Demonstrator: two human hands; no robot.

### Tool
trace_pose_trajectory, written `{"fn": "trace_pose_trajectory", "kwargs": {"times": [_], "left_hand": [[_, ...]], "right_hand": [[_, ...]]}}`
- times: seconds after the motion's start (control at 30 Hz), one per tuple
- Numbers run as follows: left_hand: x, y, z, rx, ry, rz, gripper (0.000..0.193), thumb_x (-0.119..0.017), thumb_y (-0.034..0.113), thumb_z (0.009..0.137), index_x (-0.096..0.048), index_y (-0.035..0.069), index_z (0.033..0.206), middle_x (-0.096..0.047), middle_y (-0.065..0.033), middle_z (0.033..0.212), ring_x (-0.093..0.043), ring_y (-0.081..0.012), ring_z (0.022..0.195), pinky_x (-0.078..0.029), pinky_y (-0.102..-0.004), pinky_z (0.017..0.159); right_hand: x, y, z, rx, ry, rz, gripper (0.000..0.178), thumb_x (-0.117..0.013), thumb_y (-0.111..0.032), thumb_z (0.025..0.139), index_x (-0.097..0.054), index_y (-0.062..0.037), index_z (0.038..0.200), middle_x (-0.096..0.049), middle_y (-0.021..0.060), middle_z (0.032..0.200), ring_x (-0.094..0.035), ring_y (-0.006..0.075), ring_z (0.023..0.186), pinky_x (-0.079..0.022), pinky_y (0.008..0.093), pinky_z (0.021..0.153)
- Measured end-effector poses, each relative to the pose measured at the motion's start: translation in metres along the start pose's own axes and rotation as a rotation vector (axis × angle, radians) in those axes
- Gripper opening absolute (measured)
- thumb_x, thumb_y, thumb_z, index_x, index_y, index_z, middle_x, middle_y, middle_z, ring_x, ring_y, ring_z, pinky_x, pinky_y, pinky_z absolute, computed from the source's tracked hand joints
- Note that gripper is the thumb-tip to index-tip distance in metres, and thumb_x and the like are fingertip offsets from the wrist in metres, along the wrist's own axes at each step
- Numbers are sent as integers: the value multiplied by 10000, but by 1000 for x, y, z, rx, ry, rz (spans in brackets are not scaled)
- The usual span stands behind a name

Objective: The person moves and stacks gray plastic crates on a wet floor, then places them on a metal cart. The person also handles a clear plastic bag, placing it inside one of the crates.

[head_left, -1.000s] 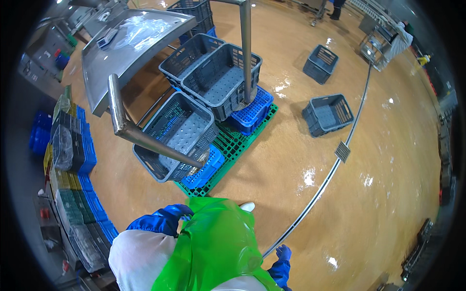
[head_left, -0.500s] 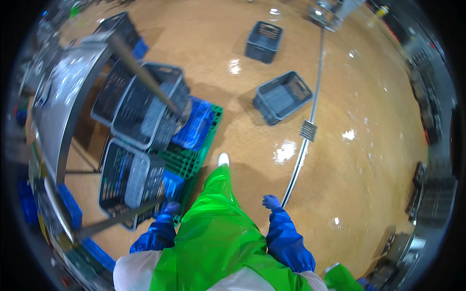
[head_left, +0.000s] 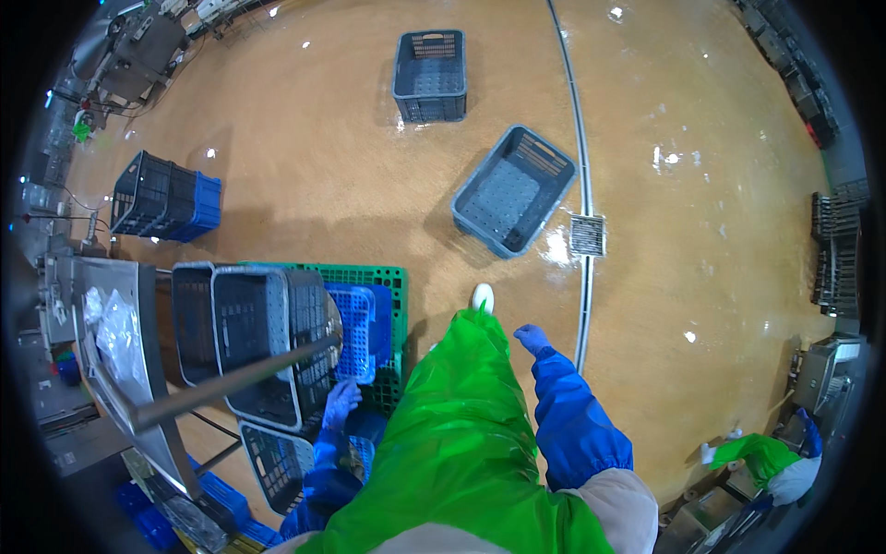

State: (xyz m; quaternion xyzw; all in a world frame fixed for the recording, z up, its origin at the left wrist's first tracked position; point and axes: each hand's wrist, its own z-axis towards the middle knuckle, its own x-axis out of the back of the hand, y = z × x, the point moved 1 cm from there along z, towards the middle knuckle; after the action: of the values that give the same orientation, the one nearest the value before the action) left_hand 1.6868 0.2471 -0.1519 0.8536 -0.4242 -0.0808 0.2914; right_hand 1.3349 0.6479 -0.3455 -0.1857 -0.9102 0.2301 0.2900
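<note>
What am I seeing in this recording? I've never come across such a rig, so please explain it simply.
There is no robot: a person is working by hand. This view comes from the left of two fisheye cameras worn on the head, looking down past a green apron; straight edges bend. The gloved left hand is close to a blue perforated crate on a green pallet; contact is unclear. The gloved right hand hangs above the floor, where two grey plastic crates stand ahead. Neither visibly holds anything.

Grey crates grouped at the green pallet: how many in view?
3: the leftmost crate, the middle crate just right of it, and the nearest crate, lower in the picture. Others may be hidden underneath.
</note>
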Motion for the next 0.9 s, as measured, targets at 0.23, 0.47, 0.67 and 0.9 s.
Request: {"fn": "trace_pose_trajectory", "kwargs": {"times": [0.23,0.47,0.67,0.9], "left_hand": [[28,-47,-11,-414,-225,941,244,-563,252,863,-553,66,1020,-597,-63,902,-576,-185,750,-461,-345,661],[-34,14,-63,877,173,-23,347,-484,275,919,-552,33,1159,-630,-105,1018,-619,-178,838,-495,-308,775],[-71,88,-20,714,247,29,309,-498,234,913,-588,22,1119,-633,-90,1009,-616,-151,846,-489,-272,769],[-73,113,36,616,67,86,319,-508,261,901,-579,20,1097,-635,-108,909,-616,-179,803,-489,-308,749]], "right_hand": [[-37,-38,243,-65,-50,193,759,-665,-453,632,-484,-23,1231,-559,216,1161,-540,337,1082,-422,383,927],[-18,-127,384,-178,-269,-351,1075,-690,-415,613,-81,-58,1424,-250,203,1426,-242,334,1324,-230,389,1079],[9,-129,440,-212,-446,-471,780,-654,-463,659,-430,-31,1269,-501,213,1238,-501,351,1129,-401,409,952],[118,-172,390,-168,-310,-415,749,-584,-619,685,-581,6,1098,-575,251,1094,-540,383,1043,-415,437,901]]}}
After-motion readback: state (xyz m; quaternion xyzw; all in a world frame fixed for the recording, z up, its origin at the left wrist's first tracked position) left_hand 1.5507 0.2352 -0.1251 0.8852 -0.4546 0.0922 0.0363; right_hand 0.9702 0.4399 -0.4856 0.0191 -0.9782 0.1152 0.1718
